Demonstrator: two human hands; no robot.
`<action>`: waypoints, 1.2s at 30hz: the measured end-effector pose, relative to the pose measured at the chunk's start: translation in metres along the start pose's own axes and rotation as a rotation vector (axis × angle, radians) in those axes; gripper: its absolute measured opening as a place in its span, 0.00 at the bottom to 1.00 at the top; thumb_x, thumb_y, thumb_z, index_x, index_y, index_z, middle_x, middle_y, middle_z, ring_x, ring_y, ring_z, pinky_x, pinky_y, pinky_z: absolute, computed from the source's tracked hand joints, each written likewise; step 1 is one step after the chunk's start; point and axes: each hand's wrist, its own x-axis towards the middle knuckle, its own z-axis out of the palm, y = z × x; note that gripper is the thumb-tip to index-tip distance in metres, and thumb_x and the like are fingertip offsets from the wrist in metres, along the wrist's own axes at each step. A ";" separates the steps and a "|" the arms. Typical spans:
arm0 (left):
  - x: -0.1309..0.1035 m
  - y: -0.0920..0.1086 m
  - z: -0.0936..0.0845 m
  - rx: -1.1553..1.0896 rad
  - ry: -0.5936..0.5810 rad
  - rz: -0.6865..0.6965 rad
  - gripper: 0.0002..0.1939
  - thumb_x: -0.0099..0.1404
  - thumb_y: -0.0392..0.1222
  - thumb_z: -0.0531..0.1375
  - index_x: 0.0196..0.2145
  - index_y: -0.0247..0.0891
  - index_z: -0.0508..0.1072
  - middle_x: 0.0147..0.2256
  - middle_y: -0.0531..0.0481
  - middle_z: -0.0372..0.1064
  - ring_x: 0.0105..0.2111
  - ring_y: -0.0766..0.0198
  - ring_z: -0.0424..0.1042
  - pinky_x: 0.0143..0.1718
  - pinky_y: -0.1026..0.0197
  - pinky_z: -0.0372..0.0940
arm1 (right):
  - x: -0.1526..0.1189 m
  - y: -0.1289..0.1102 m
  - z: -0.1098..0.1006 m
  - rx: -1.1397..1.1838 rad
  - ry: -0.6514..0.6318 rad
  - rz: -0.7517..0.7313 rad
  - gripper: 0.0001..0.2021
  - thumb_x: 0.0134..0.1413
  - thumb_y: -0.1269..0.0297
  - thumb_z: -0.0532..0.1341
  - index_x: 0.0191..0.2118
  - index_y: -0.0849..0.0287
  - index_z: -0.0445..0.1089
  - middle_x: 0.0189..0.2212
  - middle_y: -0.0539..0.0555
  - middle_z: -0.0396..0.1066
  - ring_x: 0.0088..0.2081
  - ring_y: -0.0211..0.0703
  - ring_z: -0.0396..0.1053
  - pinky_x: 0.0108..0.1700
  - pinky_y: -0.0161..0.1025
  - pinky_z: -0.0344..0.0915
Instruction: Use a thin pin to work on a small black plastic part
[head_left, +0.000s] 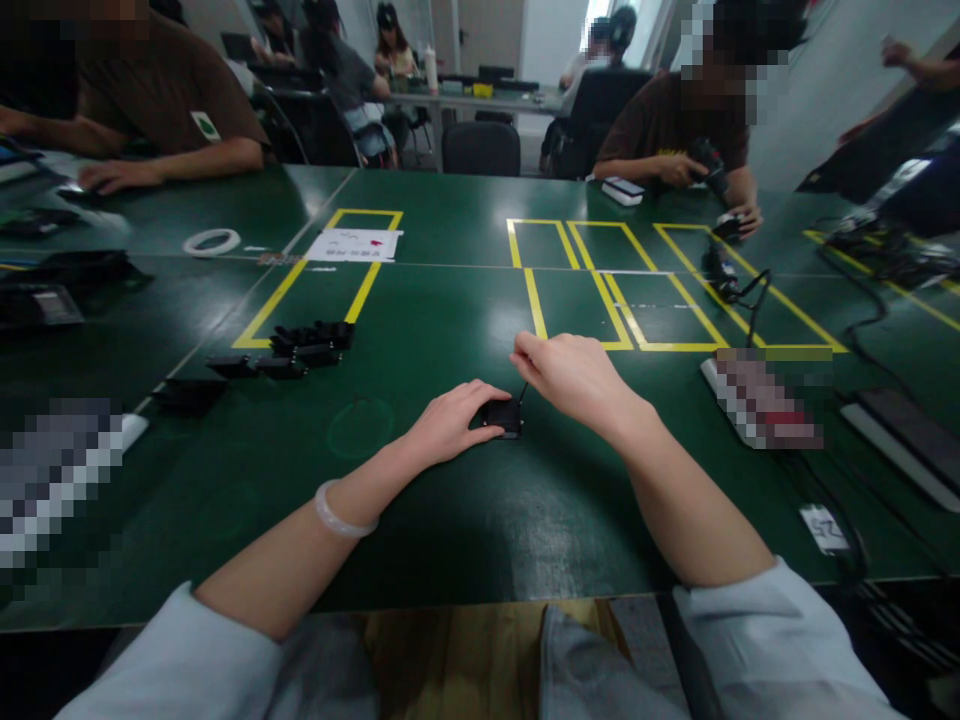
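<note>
- Black block (511, 416) sits on the desk (435, 530), in front of the person, between the two hands.
- Left hand (459, 422): part-closed, thumb and fingers holding the block from its left side.
- Right hand (574, 378): fingers curled tight on a thin dark tool (524, 392), slightly tilted, lower end at the block's right side. Can't tell if the tip is seated.
- Risk: tip slips off if the tool leans or gets pushed sideways; could scratch the block or poke the left fingers.
- Risk: block twists if the left grip is too light, since I see only that hand bracing it.
- Count: 1 block in hand, 1 tool, 1 white tape roll (212, 242), 1 paper sheet (354, 245).
- Loose black parts (281, 368), left: at least five; cluster overlaps, no exact count.
</note>
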 end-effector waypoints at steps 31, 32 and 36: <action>0.000 0.001 -0.001 0.002 0.002 -0.001 0.20 0.64 0.46 0.60 0.52 0.44 0.65 0.47 0.47 0.67 0.47 0.55 0.68 0.48 0.54 0.65 | -0.001 0.000 0.000 0.024 0.040 -0.019 0.14 0.63 0.64 0.44 0.46 0.57 0.64 0.31 0.54 0.75 0.29 0.42 0.71 0.26 0.36 0.44; 0.000 0.001 0.000 0.002 0.005 -0.001 0.19 0.64 0.46 0.60 0.52 0.44 0.65 0.47 0.47 0.67 0.47 0.55 0.68 0.48 0.53 0.65 | -0.002 0.000 0.001 0.045 0.051 -0.028 0.13 0.62 0.65 0.45 0.47 0.57 0.63 0.32 0.53 0.75 0.29 0.41 0.71 0.26 0.36 0.44; 0.000 0.000 0.000 0.001 0.009 -0.002 0.19 0.64 0.47 0.60 0.52 0.44 0.66 0.47 0.48 0.68 0.47 0.55 0.69 0.48 0.54 0.65 | -0.003 0.000 0.002 0.078 0.070 -0.042 0.13 0.62 0.64 0.47 0.46 0.57 0.63 0.31 0.53 0.75 0.29 0.40 0.70 0.27 0.36 0.44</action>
